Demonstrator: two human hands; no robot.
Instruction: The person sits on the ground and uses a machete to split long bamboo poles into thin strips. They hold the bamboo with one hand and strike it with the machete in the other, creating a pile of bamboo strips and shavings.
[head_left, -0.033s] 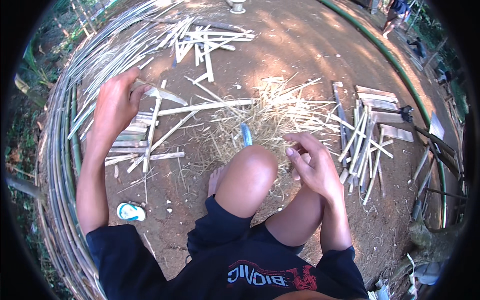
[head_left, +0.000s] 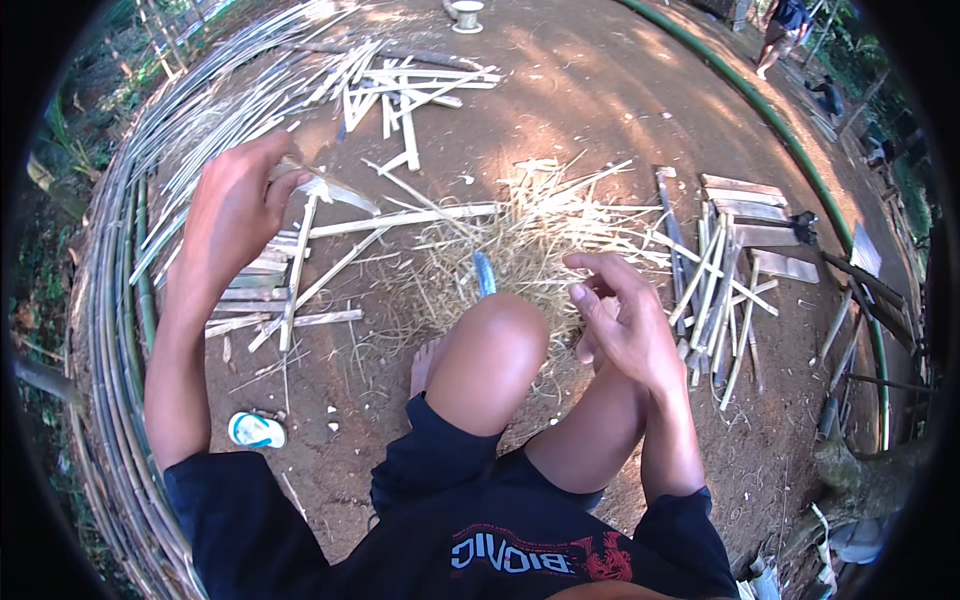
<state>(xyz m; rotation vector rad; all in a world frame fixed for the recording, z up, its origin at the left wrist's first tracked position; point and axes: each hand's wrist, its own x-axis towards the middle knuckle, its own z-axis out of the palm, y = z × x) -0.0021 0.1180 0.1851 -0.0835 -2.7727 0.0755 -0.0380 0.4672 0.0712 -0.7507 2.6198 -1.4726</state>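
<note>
Raised at the left, my left hand (head_left: 240,205) is closed round the handle of a knife (head_left: 350,197), whose pale, narrow blade points right and slightly down. Most of the handle is hidden by the fingers. My right hand (head_left: 630,320) hovers by my right knee, fingers loosely bent and thumb apart, with nothing visible in it. Beyond it lies a heap of thin pale shavings (head_left: 560,220). A narrow blue object (head_left: 485,272) shows just past my left knee, which hides part of it. Under the knife lie split bamboo pieces (head_left: 255,280).
Pale split strips (head_left: 715,280) and short flat slats (head_left: 745,208) lie at the right. Long bamboo poles (head_left: 110,380) curve along the left; more strips (head_left: 400,95) lie farther off. A white-and-blue flip-flop (head_left: 257,430) sits on the soil. Another person (head_left: 785,30) stands far right.
The whole view has shifted slightly, so the ground things sit a little left in it. Both hands keep nearly the same pose, the knife still in the left.
</note>
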